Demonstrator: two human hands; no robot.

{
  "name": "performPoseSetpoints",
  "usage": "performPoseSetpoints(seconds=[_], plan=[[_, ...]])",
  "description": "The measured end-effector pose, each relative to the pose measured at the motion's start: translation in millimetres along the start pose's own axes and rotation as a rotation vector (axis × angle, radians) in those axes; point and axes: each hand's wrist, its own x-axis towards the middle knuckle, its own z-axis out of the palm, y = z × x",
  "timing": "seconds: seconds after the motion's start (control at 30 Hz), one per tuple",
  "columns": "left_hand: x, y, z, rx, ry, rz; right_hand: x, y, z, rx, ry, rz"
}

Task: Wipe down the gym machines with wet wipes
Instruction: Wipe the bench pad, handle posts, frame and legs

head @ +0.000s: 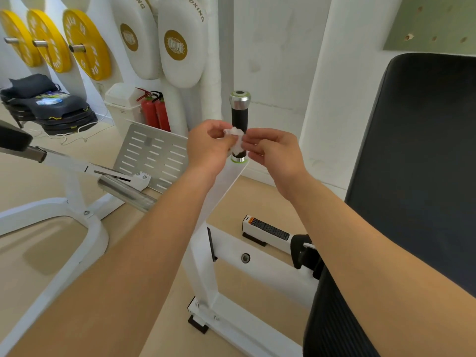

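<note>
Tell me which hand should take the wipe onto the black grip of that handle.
Left, probably: the left hand pinches the bunched bulk of the wet wipe just in front of the black grip, while the right hand only pinches its edge.

Beige floor [25, 176] carries the white machine frame [231, 320] up close; stacked black mats [51, 109], white bin [123, 106], red extinguishers [154, 112] farther back.

Three yellow weight plates [90, 34] hang on wall pegs beside white boxing pads [180, 68]. Two red fire extinguishers [151, 114] stand at the floor's far edge beside a white bin [121, 109].
</note>
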Motion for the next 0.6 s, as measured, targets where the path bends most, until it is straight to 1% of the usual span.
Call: performPoseSetpoints(seconds=[0.07, 0.1, 0.17, 0.33, 0.43, 0.5, 0.57, 0.6], plan=[[13, 5, 5, -0.006, 0.129, 0.032, 5, 4, -4, -0.127, 0.143, -0.014], [19, 8, 8, -0.019, 0.185, 0.049, 8, 6, -6, -0.153, 0.196, 0.001], [26, 11, 14, -0.045, 0.245, 0.082, 12, 10, -8, -0.156, 0.242, 0.036], [21, -6, 24, 0.070, 0.184, 0.204, 15, 17, -6, -0.188, 0.221, 0.039], [21, -14, 17, 0.191, 0.149, 0.205, 18, 22, -5, -0.220, 0.215, 0.056], [20, -18, 11, 0.274, 0.093, 0.184, 19, 24, -5, -0.228, 0.213, 0.065], [20, -16, 8, 0.283, 0.071, 0.158, 19, 25, -4, -0.236, 0.210, 0.069], [21, -12, 9, 0.237, 0.089, 0.159, 19, 24, -4, -0.239, 0.211, 0.071]])
